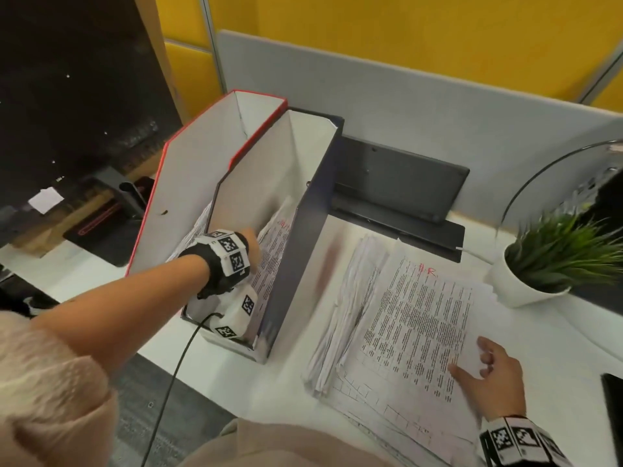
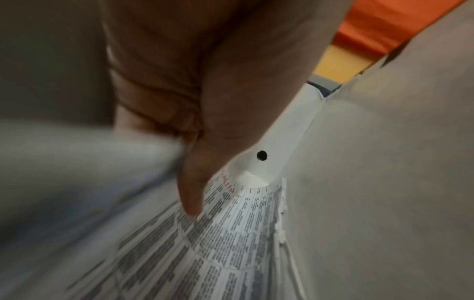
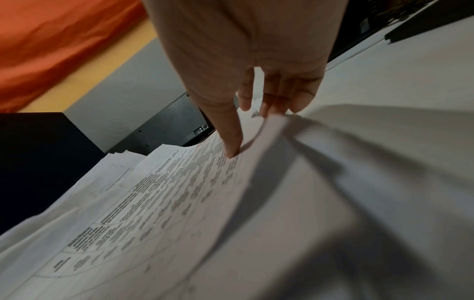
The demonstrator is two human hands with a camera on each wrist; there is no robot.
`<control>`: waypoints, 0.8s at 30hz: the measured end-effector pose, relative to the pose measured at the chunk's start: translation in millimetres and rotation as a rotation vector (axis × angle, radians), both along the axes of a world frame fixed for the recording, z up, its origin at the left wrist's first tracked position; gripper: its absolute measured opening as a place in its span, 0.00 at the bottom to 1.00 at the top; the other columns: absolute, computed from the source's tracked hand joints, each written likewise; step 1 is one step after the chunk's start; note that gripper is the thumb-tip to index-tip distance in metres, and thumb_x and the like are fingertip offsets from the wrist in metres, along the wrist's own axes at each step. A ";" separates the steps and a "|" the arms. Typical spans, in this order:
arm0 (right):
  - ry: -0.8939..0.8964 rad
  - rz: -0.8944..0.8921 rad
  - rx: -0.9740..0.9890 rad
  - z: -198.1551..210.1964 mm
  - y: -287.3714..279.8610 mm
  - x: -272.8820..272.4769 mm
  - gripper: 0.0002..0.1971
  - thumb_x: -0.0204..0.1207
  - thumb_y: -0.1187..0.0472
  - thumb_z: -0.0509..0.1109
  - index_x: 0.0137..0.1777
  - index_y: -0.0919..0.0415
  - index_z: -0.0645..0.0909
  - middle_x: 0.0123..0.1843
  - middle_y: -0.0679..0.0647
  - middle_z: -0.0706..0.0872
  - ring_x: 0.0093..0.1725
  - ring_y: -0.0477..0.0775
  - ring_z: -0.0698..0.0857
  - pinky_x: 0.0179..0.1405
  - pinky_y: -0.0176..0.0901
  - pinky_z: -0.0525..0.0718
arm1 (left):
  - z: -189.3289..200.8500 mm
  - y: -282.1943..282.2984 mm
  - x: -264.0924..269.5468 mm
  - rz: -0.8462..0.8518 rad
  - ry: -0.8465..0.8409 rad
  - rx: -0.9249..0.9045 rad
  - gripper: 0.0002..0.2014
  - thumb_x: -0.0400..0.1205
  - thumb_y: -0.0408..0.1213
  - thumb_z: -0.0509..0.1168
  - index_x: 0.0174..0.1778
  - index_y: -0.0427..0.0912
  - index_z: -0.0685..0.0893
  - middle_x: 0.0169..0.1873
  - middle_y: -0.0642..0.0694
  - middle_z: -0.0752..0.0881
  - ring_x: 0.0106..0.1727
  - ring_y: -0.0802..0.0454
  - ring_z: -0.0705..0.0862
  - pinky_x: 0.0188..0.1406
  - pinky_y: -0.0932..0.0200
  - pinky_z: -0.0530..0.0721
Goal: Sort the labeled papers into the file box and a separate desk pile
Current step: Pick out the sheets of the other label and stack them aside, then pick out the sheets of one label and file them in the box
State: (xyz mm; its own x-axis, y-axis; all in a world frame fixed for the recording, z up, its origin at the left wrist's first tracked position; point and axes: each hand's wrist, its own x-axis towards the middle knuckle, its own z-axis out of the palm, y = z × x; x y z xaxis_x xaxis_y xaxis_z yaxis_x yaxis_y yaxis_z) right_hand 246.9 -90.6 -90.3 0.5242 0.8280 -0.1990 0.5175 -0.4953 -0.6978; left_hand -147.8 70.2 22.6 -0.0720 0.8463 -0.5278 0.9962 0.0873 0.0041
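Observation:
A dark blue file box (image 1: 305, 237) stands open on the white desk (image 1: 539, 348). My left hand (image 1: 251, 246) reaches deep inside it. Its thumb (image 2: 191, 192) lies on printed papers (image 2: 231, 233) with a red label that lean against the box wall, and its curled fingers (image 2: 153, 105) appear to pinch a blurred sheet (image 2: 77, 162). To the right of the box lies the desk pile (image 1: 397, 325); its top sheet (image 3: 195, 182) carries a red "H.R" label (image 1: 426, 272). My right hand (image 1: 472, 365) pinches that sheet's lifted right edge, thumb (image 3: 231, 142) on top.
A red-edged file box (image 1: 202, 163) holding papers stands just left of the blue one. A closed dark laptop (image 1: 397, 183) lies behind the pile, and a potted plant (image 1: 553, 264) stands at the right. A black monitor (image 1: 67, 96) fills the left, and a black cable (image 1: 175, 382) hangs from my left wrist.

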 end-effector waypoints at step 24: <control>-0.064 0.133 -0.071 -1.8 -6.0 -5.6 0.43 0.57 0.62 0.84 0.73 0.51 0.69 0.63 0.56 0.73 0.65 0.57 0.75 0.69 0.51 0.75 | -42.1 -47.7 176.7 -0.032 -0.647 0.280 0.10 0.80 0.38 0.63 0.52 0.36 0.82 0.45 0.42 0.86 0.44 0.45 0.84 0.47 0.56 0.83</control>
